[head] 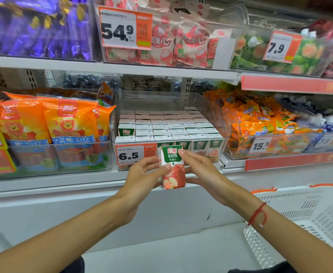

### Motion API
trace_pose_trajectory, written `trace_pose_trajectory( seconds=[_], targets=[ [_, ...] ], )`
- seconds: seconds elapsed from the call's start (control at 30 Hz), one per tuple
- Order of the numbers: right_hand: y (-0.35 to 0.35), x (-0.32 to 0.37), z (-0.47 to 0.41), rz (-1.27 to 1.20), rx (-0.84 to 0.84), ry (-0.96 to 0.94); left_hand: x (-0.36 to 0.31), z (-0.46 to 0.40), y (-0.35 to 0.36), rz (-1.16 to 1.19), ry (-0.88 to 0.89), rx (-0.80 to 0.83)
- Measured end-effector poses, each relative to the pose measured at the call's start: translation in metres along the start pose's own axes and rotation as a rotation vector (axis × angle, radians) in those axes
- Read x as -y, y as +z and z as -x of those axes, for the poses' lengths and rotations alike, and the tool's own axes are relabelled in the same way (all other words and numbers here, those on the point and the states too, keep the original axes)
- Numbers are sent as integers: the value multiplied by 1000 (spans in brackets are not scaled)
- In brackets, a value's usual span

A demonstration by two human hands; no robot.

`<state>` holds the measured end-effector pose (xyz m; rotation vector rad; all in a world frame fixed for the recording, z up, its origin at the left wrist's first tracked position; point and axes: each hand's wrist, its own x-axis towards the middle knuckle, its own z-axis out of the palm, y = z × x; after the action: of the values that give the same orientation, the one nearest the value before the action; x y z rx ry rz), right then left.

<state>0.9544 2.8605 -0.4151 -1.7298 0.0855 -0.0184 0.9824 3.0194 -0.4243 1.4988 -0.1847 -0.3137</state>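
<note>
head view. grips a small juice carton (172, 166) upright in both hands, in front of the white shelf lip (63, 183) and just below the clear bin (225, 125) of matching cartons. pinches its lower left side with the left hand (142, 178), thumb across the front, fingers curled behind. clasps its right edge with the right hand (203, 174), index fingertip at the top corner. covers a corner of the 6.5 price tag (129, 155) with the left fingers. open air under both wrists, down to the pale cabinet front (83, 209). at lower right, just beside the right forearm, a white basket (309, 211) with orange handles. left of the bin, orange sausage packs (69, 125).
</note>
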Motion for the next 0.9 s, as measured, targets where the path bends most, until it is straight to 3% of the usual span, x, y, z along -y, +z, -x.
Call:
trace_pose_trajectory(
  seconds=[0.13,0.3,0.47,0.57,0.73,0.83,0.9],
  targets=[
    [-5,1,3,-37,25,-18,-3,-1,-5,6,12,53],
    [-13,0,9,32,236,-30,-2,-4,-12,-56,99,24],
    [-6,-5,7,52,78,-71,-4,-3,-20,-144,273,-50],
    [3,-5,5,209,-31,-147,1,-4,-21,-284,316,-100],
    [11,-6,6,488,-132,-279,4,-4,-16,-375,209,-51],
    [12,-8,5,497,-75,-264,4,-9,-21,-434,161,-67],
    [12,-7,4,390,-24,-203,3,-11,-29,-451,114,14]
  ],
)
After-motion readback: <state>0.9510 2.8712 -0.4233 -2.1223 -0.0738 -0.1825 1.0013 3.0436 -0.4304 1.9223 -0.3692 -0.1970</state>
